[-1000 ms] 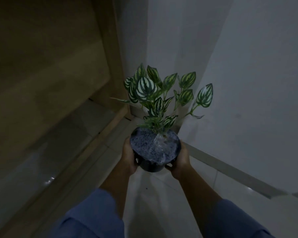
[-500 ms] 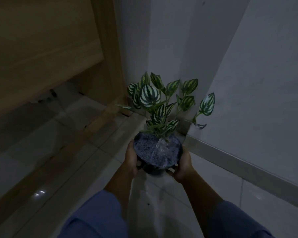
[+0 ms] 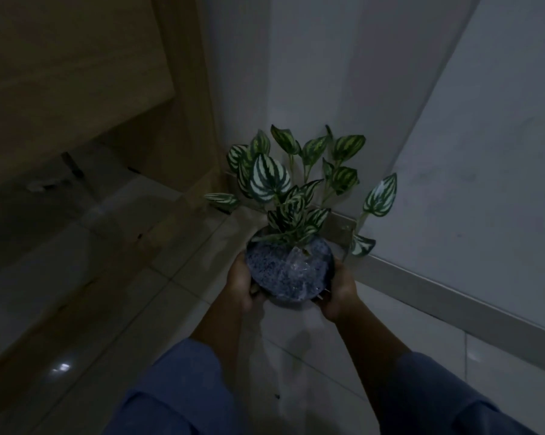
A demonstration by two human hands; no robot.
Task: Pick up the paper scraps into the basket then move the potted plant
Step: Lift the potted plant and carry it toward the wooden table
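- Potted plant (image 3: pixel 288 246) sits ctr frame, slightly right of middle, held up off the floor (image 3: pixel 114 309) by both hands.
- Left hand (image 3: pixel 241 285) cups the pot's left side; fingers wrapped round & under the dark pot wall, clamped on it.
- Right hand (image 3: pixel 340 291) cups the pot's right side, same way; fingers curled under the rim, clamped on the pot. Fingertips mostly hidden behind/under pot.
- Pot is round, dark, w/ speckled grey-blue gravel on top & a bit of clear crinkled plastic near the stem base.
- Leaves (image 3: pixel 269 180) green w/ pale stripes, spread up & to the right; one low leaf at lower right hangs just beside the wall (image 3: pixel 468 183). Can't tell if it touches.
- Plant roughly upright, tipped a little away from the camera.
- Blue sleeves (image 3: pixel 177 387) on both forearms, bottom of frame, arms reaching fwd.
- Wooden furniture panel (image 3: pixel 76 73) fills upper left; its upright edge runs down the ctr-left, near the corner.
- Pale wall takes the right & upper ctr, w/ a light skirting strip (image 3: pixel 437 296) running diag. to lower right.
- Floor is glossy light tile, small light glint at lower left.
- Very dim lighting; small dark specks on floor, too small to ID.
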